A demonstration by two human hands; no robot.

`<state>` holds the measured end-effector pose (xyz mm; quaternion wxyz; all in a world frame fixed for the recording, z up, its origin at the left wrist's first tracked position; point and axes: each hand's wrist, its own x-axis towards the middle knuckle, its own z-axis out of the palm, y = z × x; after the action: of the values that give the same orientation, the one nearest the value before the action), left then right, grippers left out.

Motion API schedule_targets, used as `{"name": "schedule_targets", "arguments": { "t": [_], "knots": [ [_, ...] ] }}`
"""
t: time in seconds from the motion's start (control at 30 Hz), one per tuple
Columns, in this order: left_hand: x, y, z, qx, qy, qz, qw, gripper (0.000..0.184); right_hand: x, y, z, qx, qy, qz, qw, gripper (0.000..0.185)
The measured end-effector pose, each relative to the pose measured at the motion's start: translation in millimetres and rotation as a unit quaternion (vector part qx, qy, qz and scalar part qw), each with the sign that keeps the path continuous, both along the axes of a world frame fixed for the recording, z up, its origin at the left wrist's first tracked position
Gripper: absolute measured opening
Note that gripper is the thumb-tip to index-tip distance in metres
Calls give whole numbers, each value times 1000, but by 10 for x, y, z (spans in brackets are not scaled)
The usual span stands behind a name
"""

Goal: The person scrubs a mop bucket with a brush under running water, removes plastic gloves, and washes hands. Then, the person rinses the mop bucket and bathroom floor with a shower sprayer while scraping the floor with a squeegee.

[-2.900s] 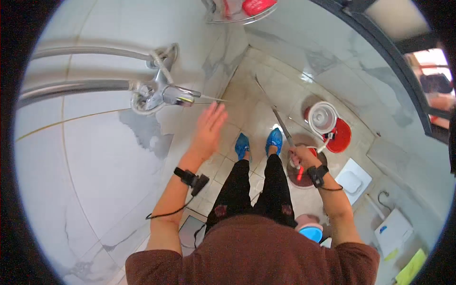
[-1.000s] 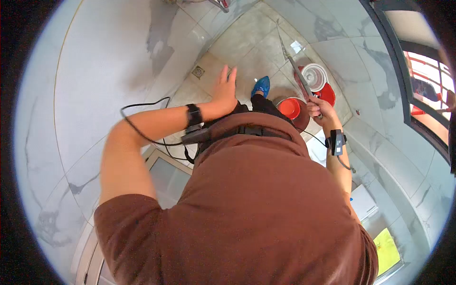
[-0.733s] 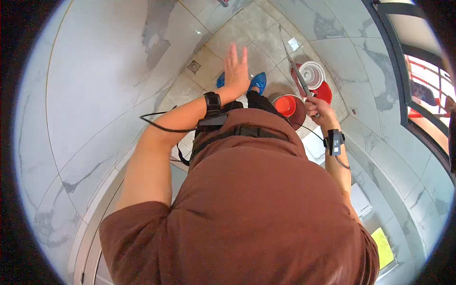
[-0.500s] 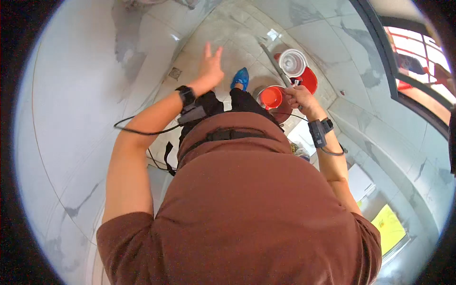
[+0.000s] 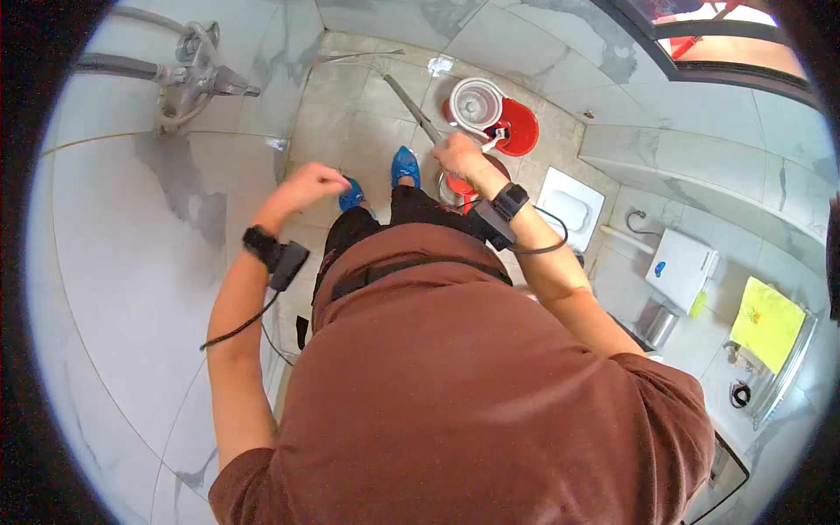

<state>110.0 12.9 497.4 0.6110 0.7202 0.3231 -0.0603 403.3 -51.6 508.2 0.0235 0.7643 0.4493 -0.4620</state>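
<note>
My right hand [image 5: 459, 157] is closed around a long grey stick-like tube [image 5: 409, 107] that slants out over the floor. Thin pale streaks spread from the tube's far end; whether they are water or bristles I cannot tell. Just beyond this hand stand a white bucket [image 5: 476, 103] and a red basin [image 5: 522, 127]. Partly hidden beneath the hand is another red container [image 5: 458, 185]. My left hand [image 5: 312, 185] hovers near the left wall, its fingers curled in with nothing visible in them. Below it is a foot in a blue shoe cover [image 5: 351, 194].
A tap [image 5: 210, 83] with grey hoses juts from the left wall. To the right are a white squat toilet [image 5: 569, 203], a white wall box [image 5: 682, 265] and a yellow cloth [image 5: 767, 324] on a rail. A dark-framed window [image 5: 700, 39] is at upper right.
The view has shifted, bringing the wall tap and the squat toilet into sight. My left hand's spread fingers have curled in. My right hand still holds the grey tube.
</note>
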Motion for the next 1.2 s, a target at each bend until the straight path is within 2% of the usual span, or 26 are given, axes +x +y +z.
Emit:
{"name": "schedule_targets", "arguments": {
  "t": [0.07,0.17,0.27,0.37,0.47,0.57,0.67,0.77,0.97,1.07,1.17,1.2],
  "knots": [
    [278,-210,-93,2,-18,-132,991,21,-10,13,-110,-14,-12,-3,1000,38],
    [561,-473,-186,-56,-18,-182,982,27,-74,-31,-277,62,-69,51,994,35],
    [696,-473,-82,-71,-34,-202,976,26,-124,-32,-352,-17,-8,-4,1000,33],
    [705,-404,159,-91,-28,-210,973,22,-134,-49,-407,-52,12,2,999,31],
    [722,-396,512,-121,-32,-210,970,21,-171,-61,-332,-113,58,-53,991,29],
    [785,-393,634,-93,8,-221,971,20,-150,-62,-410,-66,24,147,987,26],
    [799,-458,518,-50,-78,-204,975,21,-198,-47,-405,-53,9,38,998,25],
    [820,-495,667,-30,-63,-160,985,18,-198,-15,-303,-63,6,38,997,26],
    [869,-486,888,-135,15,-167,977,16,-193,21,-342,-50,15,17,998,26],
    [881,-462,799,-135,-36,-173,975,16,-181,50,-251,-68,22,-6,997,26],
    [892,-427,791,-109,-49,-233,965,17,-168,43,-342,-26,28,-20,999,24],
    [896,-402,746,-132,-81,-182,971,17,-160,62,-364,-43,29,-24,998,24]
  ]
}}
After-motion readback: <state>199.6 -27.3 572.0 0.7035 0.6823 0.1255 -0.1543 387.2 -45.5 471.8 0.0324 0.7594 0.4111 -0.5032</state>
